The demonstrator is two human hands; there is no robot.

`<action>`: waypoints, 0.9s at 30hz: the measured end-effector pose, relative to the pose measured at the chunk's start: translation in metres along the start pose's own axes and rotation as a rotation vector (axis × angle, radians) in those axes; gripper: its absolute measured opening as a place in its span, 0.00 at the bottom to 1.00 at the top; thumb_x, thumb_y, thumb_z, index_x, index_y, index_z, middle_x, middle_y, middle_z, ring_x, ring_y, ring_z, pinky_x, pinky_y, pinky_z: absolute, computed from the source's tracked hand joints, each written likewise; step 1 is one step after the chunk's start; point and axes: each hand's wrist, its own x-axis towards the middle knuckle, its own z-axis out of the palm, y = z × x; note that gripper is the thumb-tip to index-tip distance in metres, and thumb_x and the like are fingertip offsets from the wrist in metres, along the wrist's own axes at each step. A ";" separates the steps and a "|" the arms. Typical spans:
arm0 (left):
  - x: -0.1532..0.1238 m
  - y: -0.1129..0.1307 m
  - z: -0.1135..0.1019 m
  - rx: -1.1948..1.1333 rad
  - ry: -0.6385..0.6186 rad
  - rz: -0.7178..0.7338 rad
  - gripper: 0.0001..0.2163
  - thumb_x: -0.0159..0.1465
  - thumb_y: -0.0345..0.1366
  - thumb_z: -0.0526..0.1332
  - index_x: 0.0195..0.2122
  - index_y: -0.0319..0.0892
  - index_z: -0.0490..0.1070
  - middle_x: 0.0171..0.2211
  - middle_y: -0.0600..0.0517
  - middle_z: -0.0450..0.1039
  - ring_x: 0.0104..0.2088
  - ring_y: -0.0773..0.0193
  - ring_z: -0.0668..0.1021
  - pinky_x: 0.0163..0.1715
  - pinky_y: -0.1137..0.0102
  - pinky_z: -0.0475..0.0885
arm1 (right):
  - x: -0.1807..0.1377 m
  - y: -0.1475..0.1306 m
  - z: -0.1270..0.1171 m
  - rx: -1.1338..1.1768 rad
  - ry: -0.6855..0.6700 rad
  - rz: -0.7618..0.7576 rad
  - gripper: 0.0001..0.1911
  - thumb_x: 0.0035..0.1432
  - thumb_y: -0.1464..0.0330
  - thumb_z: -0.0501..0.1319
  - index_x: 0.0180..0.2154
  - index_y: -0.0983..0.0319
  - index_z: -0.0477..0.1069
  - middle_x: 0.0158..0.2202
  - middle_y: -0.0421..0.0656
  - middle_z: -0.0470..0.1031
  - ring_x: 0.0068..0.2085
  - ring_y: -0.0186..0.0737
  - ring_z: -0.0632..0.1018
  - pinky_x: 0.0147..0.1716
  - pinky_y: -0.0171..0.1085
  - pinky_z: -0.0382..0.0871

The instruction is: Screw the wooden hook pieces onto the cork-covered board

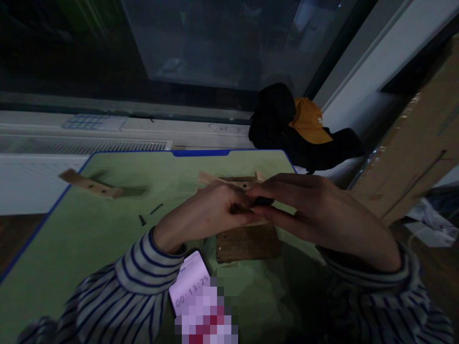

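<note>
While your hands are meeting over the tabletop (107, 258), your right hand (311, 205) is pinching a small dark piece (263, 201) between thumb and fingers, almost fully closed. Your left hand (208, 210) is curling inward beside it, and you are covering so much with its fingers that I cannot tell whether it is gripping anything. Just past them, at twelve o'clock, pale wooden parts (208, 178) are showing, one bearing a dark round hole; their middle is hiding behind your knuckles. At six o'clock a browner, scuffed wooden block (247, 244) is lying flat, its top edge disappearing beneath your hands.

At nine o'clock a curved wooden strip (91, 185) with two dark holes is lying across the blue table rim, and nearer you two dark screws (142, 220) are resting apart (the farther one is looking thinner). At seven o'clock a phone (191, 274) is displaying 00:13:25, its lower part blurring into coarse squares.

At one o'clock a mustard cloth cap (310, 119) is sitting on soft black fabric (272, 114), whose folds are merging in the gloom. At two o'clock brown cardboard (412, 129) is standing, running out of view; whether it is forming a box, and holding anything, I cannot tell.
</note>
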 end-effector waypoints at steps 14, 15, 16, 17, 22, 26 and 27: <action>-0.001 0.003 -0.001 0.022 -0.018 -0.013 0.09 0.63 0.33 0.57 0.30 0.38 0.75 0.29 0.54 0.75 0.30 0.68 0.75 0.33 0.73 0.66 | 0.000 0.000 0.000 -0.006 0.002 -0.016 0.13 0.63 0.70 0.55 0.49 0.62 0.68 0.42 0.44 0.76 0.41 0.35 0.77 0.39 0.32 0.68; -0.001 0.003 -0.001 0.018 -0.022 -0.013 0.09 0.63 0.32 0.57 0.29 0.38 0.75 0.30 0.53 0.76 0.31 0.67 0.75 0.33 0.73 0.66 | 0.000 0.000 0.000 -0.011 0.004 -0.019 0.12 0.64 0.70 0.55 0.49 0.62 0.68 0.42 0.44 0.76 0.41 0.35 0.77 0.39 0.32 0.68; -0.001 0.003 -0.001 0.014 -0.024 -0.014 0.08 0.63 0.32 0.57 0.29 0.38 0.74 0.31 0.53 0.76 0.32 0.67 0.75 0.34 0.73 0.66 | 0.000 0.001 0.001 -0.016 0.007 -0.021 0.12 0.64 0.70 0.55 0.49 0.63 0.68 0.41 0.44 0.76 0.41 0.35 0.77 0.38 0.32 0.68; -0.001 0.003 -0.001 0.010 -0.024 -0.017 0.08 0.63 0.32 0.57 0.29 0.38 0.74 0.32 0.53 0.76 0.32 0.67 0.76 0.34 0.73 0.66 | -0.001 0.001 0.001 -0.021 0.010 -0.019 0.12 0.64 0.69 0.55 0.48 0.63 0.68 0.41 0.44 0.76 0.40 0.35 0.77 0.38 0.32 0.68; -0.003 0.003 -0.002 -0.033 -0.026 -0.047 0.09 0.64 0.37 0.58 0.33 0.39 0.75 0.31 0.54 0.76 0.32 0.68 0.76 0.31 0.74 0.65 | -0.003 0.002 0.001 -0.041 0.018 0.016 0.14 0.63 0.68 0.56 0.49 0.64 0.68 0.40 0.45 0.76 0.39 0.37 0.77 0.37 0.34 0.68; -0.003 0.004 -0.002 -0.035 -0.025 -0.062 0.10 0.64 0.36 0.58 0.30 0.38 0.75 0.27 0.55 0.75 0.30 0.68 0.75 0.30 0.74 0.65 | -0.003 0.001 0.000 -0.009 -0.014 0.008 0.19 0.62 0.70 0.56 0.55 0.63 0.64 0.43 0.45 0.76 0.42 0.37 0.76 0.40 0.35 0.68; -0.003 0.005 -0.002 -0.035 -0.028 -0.060 0.09 0.64 0.35 0.58 0.30 0.38 0.75 0.27 0.55 0.75 0.30 0.68 0.75 0.31 0.74 0.65 | -0.003 0.001 0.000 0.005 -0.019 -0.003 0.19 0.62 0.71 0.56 0.54 0.63 0.65 0.43 0.45 0.76 0.42 0.36 0.76 0.40 0.34 0.68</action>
